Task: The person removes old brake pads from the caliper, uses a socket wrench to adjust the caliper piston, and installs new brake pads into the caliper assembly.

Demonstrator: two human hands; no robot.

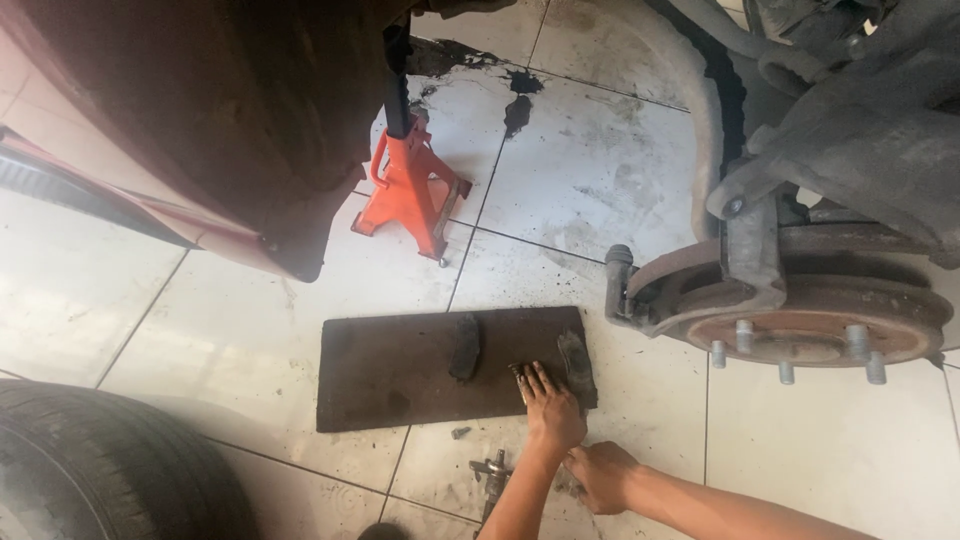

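Steel-backed and grimy, the brake pad [577, 366] lies on the right end of a dark brown board [400, 368] on the tiled floor [800, 450], at about five o'clock from the orange jack stand [408, 190]. The left hand [548, 408] rests flat on the board with fingers spread, fingertips just beside the pad's left edge, gripping nothing. The right hand [600, 472] sits low on the tiles at five o'clock from the left, loosely curled; whether it holds anything I cannot tell. A second pad [465, 347] lies at nine o'clock from the first. The bare hub and disc [810, 320] hang at two o'clock. I judge the pad stiff, dense for its size, dusty and perhaps greasy, so best pinched by its long edges, off the friction face.
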